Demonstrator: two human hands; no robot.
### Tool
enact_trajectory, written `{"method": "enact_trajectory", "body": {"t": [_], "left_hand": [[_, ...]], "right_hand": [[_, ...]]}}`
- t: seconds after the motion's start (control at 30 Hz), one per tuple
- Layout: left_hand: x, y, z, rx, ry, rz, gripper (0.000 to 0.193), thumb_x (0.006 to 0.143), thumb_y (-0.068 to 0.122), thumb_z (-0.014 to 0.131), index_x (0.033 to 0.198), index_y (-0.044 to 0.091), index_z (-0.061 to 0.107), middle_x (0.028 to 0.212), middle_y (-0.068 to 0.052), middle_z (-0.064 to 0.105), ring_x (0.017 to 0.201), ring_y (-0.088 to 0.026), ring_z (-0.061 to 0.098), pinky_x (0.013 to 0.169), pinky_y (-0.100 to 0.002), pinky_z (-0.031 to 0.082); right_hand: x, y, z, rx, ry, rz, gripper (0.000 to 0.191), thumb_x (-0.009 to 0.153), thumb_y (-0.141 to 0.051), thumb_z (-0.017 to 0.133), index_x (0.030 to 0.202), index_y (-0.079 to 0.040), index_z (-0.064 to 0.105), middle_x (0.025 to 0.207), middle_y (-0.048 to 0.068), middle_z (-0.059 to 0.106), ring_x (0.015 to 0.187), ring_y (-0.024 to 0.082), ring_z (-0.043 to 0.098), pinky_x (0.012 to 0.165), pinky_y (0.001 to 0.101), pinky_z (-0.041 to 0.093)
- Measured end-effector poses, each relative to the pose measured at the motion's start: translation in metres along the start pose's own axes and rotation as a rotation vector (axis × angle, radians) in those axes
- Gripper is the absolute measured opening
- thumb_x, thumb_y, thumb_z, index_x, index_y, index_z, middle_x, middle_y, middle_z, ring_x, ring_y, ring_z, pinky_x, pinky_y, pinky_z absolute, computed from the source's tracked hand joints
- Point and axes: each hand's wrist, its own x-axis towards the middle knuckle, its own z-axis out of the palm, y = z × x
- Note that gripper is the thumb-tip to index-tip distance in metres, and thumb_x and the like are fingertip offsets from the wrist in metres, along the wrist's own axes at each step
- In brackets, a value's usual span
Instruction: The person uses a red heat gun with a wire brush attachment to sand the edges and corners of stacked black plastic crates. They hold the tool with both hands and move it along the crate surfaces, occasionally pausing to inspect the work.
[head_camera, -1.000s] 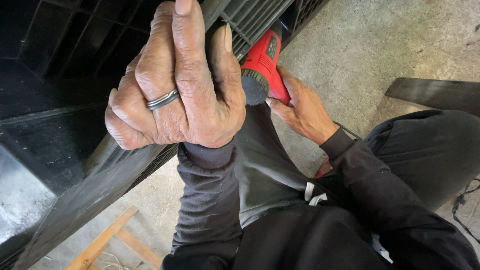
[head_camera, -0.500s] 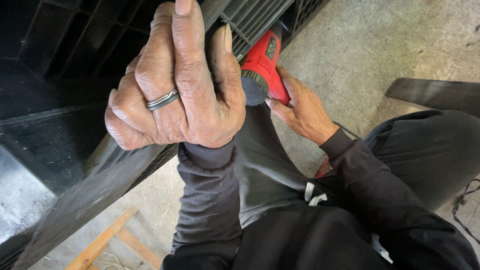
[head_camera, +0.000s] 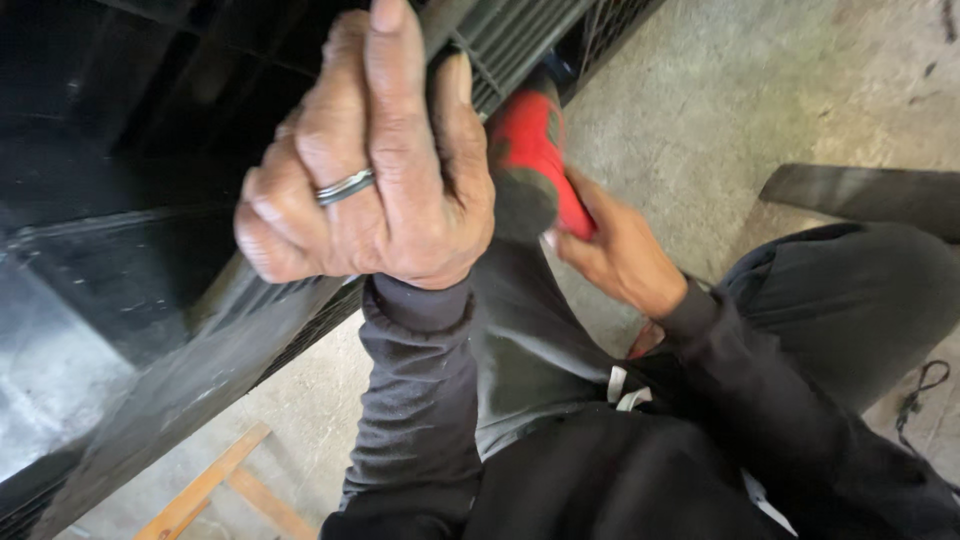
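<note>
Your left hand (head_camera: 375, 170) is raised, its grip curled over the black metal frame's (head_camera: 190, 370) edge. Your right hand (head_camera: 620, 250), lower, clenches the red power tool (head_camera: 530, 150), angled up against the frame's slats.

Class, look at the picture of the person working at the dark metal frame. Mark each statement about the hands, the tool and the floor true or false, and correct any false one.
1. The left hand grips the dark metal frame. True.
2. The right hand holds a blue tool. False: it is a red power tool.
3. A silver ring sits on a left-hand finger. True.
4. The grey concrete floor is carpeted. False: it is bare concrete.
5. The left hand wears a glove. False: it is bare.
</note>
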Motion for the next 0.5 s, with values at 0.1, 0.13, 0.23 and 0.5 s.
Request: {"method": "enact_trajectory", "body": {"t": [0.1, 0.13, 0.23, 0.5], "left_hand": [[0.012, -0.003, -0.008, -0.048, -0.024, -0.008, 0.032, 0.103, 0.043, 0.060, 0.117, 0.019, 0.075, 0.108, 0.009, 0.077, 0.089, -0.015, 0.064, 0.088, -0.034, 0.039], [0.017, -0.004, -0.012, -0.071, -0.033, -0.019, 0.031, 0.104, 0.042, 0.060, 0.118, 0.019, 0.075, 0.109, 0.009, 0.077, 0.089, -0.015, 0.064, 0.087, -0.034, 0.040], [0.021, -0.016, -0.043, -0.251, -0.245, 0.036, 0.025, 0.107, 0.030, 0.069, 0.124, 0.012, 0.074, 0.125, -0.004, 0.072, 0.104, -0.021, 0.069, 0.095, -0.039, 0.039], [-0.091, 0.059, -0.074, -1.334, -1.263, -1.057, 0.044, 0.088, 0.030, 0.076, 0.120, 0.002, 0.067, 0.113, -0.013, 0.070, 0.108, -0.027, 0.064, 0.097, -0.040, 0.051]], "right_hand": [[-0.035, 0.000, -0.002, 0.190, 0.070, -0.118, 0.072, 0.084, -0.017, 0.074, 0.145, 0.002, 0.041, 0.117, 0.022, 0.064, 0.105, 0.026, 0.064, 0.088, 0.0378, 0.052], [-0.050, 0.000, -0.001, 0.288, 0.104, -0.210, 0.070, 0.085, -0.015, 0.075, 0.142, 0.004, 0.041, 0.119, 0.022, 0.061, 0.108, 0.026, 0.060, 0.089, 0.0382, 0.052], [-0.104, -0.004, -0.003, 0.411, 0.165, 0.276, 0.026, 0.097, -0.010, 0.077, 0.106, 0.008, 0.059, 0.085, 0.021, 0.060, 0.070, 0.026, 0.058, 0.067, 0.0431, 0.053], [-0.176, -0.030, -0.032, 1.236, 0.570, -0.139, 0.045, 0.099, -0.021, 0.066, 0.139, -0.012, 0.048, 0.107, 0.011, 0.057, 0.080, 0.020, 0.058, 0.072, 0.0391, 0.054]]}}
